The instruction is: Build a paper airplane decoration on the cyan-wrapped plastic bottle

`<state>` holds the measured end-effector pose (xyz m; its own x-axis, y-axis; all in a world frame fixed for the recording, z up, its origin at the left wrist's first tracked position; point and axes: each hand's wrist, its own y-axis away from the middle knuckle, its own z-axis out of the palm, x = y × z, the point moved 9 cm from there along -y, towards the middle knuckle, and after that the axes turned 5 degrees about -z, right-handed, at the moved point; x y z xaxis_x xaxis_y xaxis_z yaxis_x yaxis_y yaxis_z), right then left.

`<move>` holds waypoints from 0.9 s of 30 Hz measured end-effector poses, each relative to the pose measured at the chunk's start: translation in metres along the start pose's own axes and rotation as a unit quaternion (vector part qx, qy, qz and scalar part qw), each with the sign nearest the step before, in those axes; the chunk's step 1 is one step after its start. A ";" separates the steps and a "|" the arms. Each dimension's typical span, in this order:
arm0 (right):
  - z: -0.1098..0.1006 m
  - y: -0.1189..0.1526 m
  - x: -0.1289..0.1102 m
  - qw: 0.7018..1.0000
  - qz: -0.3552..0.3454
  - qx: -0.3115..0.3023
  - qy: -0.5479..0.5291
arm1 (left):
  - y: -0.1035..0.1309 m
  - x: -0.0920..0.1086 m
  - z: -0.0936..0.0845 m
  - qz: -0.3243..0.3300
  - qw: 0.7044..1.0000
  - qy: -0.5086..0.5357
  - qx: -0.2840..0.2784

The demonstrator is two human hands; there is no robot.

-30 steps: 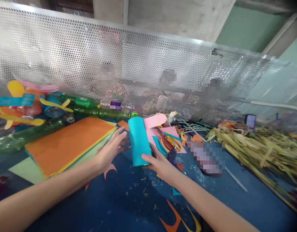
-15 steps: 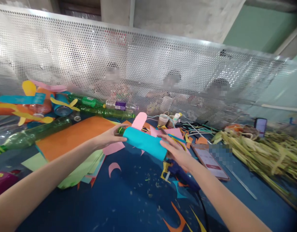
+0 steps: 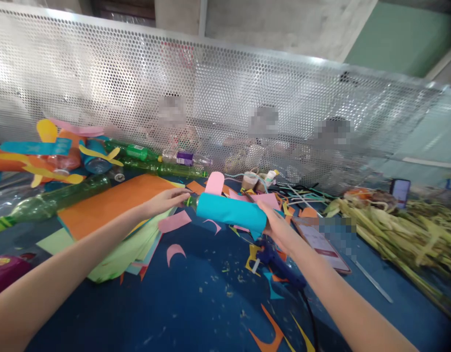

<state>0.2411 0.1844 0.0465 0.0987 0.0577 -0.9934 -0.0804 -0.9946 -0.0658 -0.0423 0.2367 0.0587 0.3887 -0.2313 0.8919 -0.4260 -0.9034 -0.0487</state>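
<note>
A green plastic bottle (image 3: pixel 230 211) wrapped in bright blue paper lies sideways between my hands, raised over the table. At its neck, my left hand (image 3: pixel 168 199) has its fingers closed about the green cap. My right hand (image 3: pixel 275 225) grips the base end, the fingers partly hidden behind it. A rounded pink paper strip (image 3: pixel 214 183) rises behind the bottle; whether it is attached I cannot tell. Under the right forearm sits a blue glue gun (image 3: pixel 280 266) with a black cord.
Coloured paper sheets (image 3: pixel 115 205) lie left, beside a green bottle (image 3: pixel 60 199) and paper-covered bottle models (image 3: pixel 64 151). Paper scraps (image 3: pixel 267 332) dot the blue table. To the right are a phone (image 3: pixel 320 247) and dried husks (image 3: pixel 397 239). A perforated metal screen (image 3: pixel 218 88) stands behind; people show through it.
The wrapped bottle has shifted slightly right and turned closer to level. My right hand has slid from the paper's upper side to the base end; my left hand stays at the neck.
</note>
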 end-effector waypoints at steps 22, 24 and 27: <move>0.024 0.009 0.018 0.995 0.048 -0.059 0.060 | -0.011 -0.013 -0.043 0.009 0.993 -0.048 0.105; 0.021 0.009 -0.004 0.989 -0.047 -0.030 0.134 | -0.009 -0.010 -0.051 -0.004 0.992 0.005 0.124; 0.020 0.018 -0.049 0.953 -0.193 0.015 0.232 | -0.005 -0.003 -0.050 -0.019 0.987 0.083 0.133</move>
<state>0.2153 0.1650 0.0924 0.5547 0.3675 -0.7465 0.0237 -0.9038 -0.4274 -0.0827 0.2600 0.0785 0.2514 -0.1522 0.9558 -0.1759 -0.9783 -0.1095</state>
